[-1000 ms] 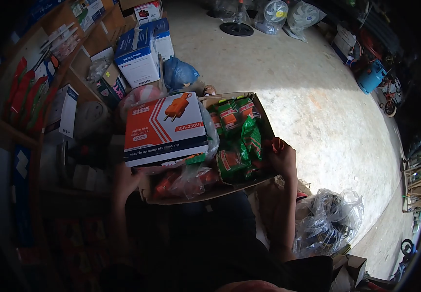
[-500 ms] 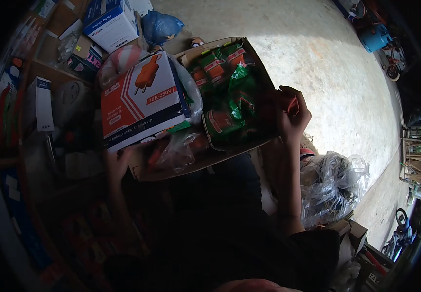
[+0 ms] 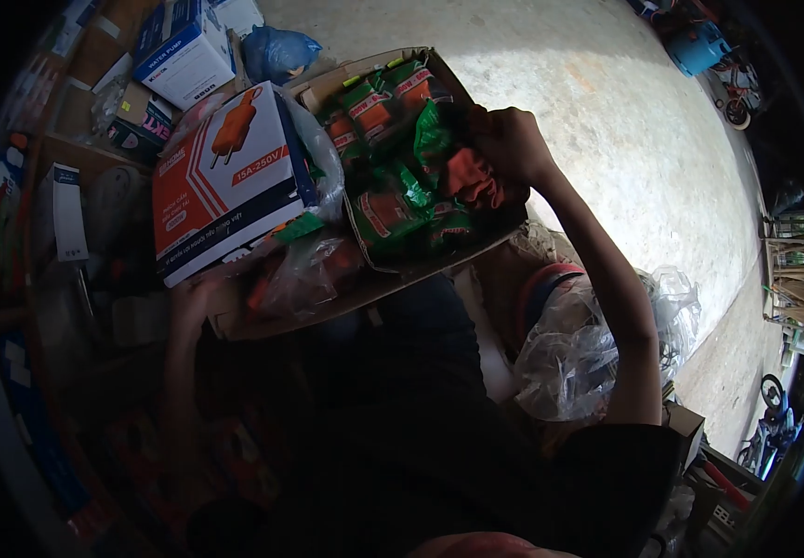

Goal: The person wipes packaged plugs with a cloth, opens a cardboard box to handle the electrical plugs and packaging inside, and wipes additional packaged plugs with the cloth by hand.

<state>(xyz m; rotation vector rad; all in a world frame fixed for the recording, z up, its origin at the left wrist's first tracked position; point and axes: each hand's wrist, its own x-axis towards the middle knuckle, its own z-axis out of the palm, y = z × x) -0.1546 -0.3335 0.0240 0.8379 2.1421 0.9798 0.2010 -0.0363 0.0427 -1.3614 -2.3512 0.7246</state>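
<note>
A shallow cardboard box [image 3: 393, 282] lies tilted across my lap, holding several green-and-red packets [image 3: 385, 206]. My right hand [image 3: 516, 149] is at its right side, fingers closed on a bunched red cloth-like item [image 3: 474, 177] that hangs over the packets. At the box's lower left corner is my left hand [image 3: 192, 296], dim and partly hidden, seemingly gripping the corner below a white-and-orange carton [image 3: 225, 177] with a plug printed on it. Clear plastic wrap [image 3: 304, 284] and red items lie in the box's left part.
A water pump carton [image 3: 185, 56] and a blue plastic bag [image 3: 278, 53] stand beyond the box. Shelves with goods line the left. A clear plastic bag [image 3: 569, 363] sits beside my right arm. Across the concrete floor [image 3: 597, 121] is a blue gas cylinder [image 3: 698, 48].
My right hand has moved left and up from the box's right edge, bringing the red item over the packets. The box and carton appear shifted slightly left and up in view.
</note>
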